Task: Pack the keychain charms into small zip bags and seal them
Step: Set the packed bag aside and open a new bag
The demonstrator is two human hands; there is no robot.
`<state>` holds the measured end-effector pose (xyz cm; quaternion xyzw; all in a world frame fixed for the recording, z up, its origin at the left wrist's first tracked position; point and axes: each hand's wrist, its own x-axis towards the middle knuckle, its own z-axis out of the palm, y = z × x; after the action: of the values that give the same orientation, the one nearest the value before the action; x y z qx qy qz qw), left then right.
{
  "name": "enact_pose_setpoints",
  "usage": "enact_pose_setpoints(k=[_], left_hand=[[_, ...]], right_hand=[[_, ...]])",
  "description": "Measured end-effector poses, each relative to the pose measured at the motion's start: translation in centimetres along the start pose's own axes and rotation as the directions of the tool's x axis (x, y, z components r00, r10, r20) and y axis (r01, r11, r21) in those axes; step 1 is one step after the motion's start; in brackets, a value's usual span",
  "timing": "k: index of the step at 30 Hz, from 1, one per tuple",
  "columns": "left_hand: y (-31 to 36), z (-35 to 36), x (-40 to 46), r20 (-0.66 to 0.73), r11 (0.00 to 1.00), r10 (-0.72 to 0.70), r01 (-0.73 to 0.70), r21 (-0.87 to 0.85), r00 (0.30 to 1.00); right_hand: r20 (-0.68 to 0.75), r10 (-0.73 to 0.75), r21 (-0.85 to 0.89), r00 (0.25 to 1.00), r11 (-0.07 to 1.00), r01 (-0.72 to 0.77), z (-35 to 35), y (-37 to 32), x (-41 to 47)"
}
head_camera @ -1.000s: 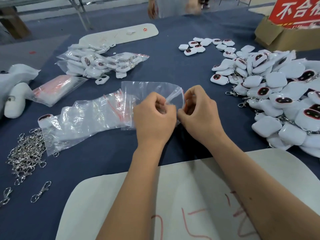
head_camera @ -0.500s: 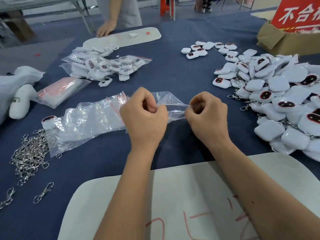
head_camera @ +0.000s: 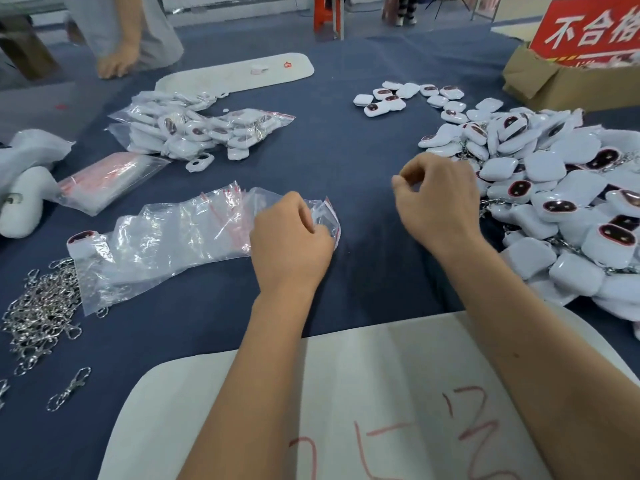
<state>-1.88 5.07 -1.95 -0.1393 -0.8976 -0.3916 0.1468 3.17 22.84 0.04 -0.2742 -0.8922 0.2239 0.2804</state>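
Note:
My left hand (head_camera: 291, 237) grips a small clear zip bag (head_camera: 327, 216) with a red seal line, low over the blue cloth. My right hand (head_camera: 436, 199) hovers apart from the bag, fingers curled and holding nothing, right next to the big heap of white keychain charms (head_camera: 561, 202) with dark oval faces. A stack of empty zip bags (head_camera: 166, 244) lies to the left of my left hand. Packed charms in bags (head_camera: 201, 133) are piled at the back left.
Loose metal clasps (head_camera: 41, 313) lie at the left edge. A white foam board (head_camera: 363, 403) with red marks sits under my forearms. A cardboard box (head_camera: 561, 84) with a red sign stands back right. Another person's hand (head_camera: 116, 64) rests at the far edge.
Both hands were pulling the bag's mouth between them. My right hand has let go and moved right toward the charm heap; my left hand has lowered, still holding the bag.

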Motion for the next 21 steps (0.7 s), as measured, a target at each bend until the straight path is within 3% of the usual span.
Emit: enact_pose_setpoints(k=[2, 8, 10, 12, 14, 16, 18, 21], left_hand=[[0.1, 0.1, 0.0, -0.005, 0.999, 0.022, -0.022, -0.027, 1.000], [0.1, 0.3, 0.1, -0.045, 0.995, 0.037, -0.040, -0.091, 0.998], [-0.1, 0.1, 0.3, -0.094, 0.996, -0.014, 0.005, -0.093, 0.995], [-0.2, -0.2, 0.5, -0.157, 0.993, -0.036, 0.018, -0.118, 0.987], [-0.1, -0.3, 0.7, -0.192, 0.985, -0.007, -0.026, -0.170, 0.981], [0.2, -0.1, 0.6, -0.181, 0.974, 0.051, -0.089, -0.209, 0.982], [0.4, 0.2, 0.4, -0.153, 0.973, 0.089, -0.119, -0.200, 0.984], [0.3, 0.5, 0.3, -0.131, 0.977, 0.084, -0.108, -0.187, 0.988]], right_hand=[[0.065, -0.027, -0.210, 0.998, 0.977, 0.040, 0.3, 0.9, 1.5], [0.226, 0.033, -0.279, 0.974, 0.960, 0.032, 0.9, 2.1, 4.1], [0.297, 0.017, -0.257, 0.955, 0.964, 0.063, 1.0, 1.9, 4.0], [0.353, -0.080, -0.103, 0.932, 0.987, 0.124, 1.1, 1.4, 3.3], [0.309, -0.137, 0.091, 0.941, 0.989, 0.114, 0.9, 0.9, 2.3], [0.180, -0.098, 0.134, 0.979, 0.988, 0.074, 0.8, 1.2, 1.8], [0.131, -0.034, 0.031, 0.991, 0.999, 0.031, 1.0, 1.7, 1.5], [0.210, 0.008, -0.152, 0.978, 0.988, 0.025, 2.2, 1.0, 1.1]])
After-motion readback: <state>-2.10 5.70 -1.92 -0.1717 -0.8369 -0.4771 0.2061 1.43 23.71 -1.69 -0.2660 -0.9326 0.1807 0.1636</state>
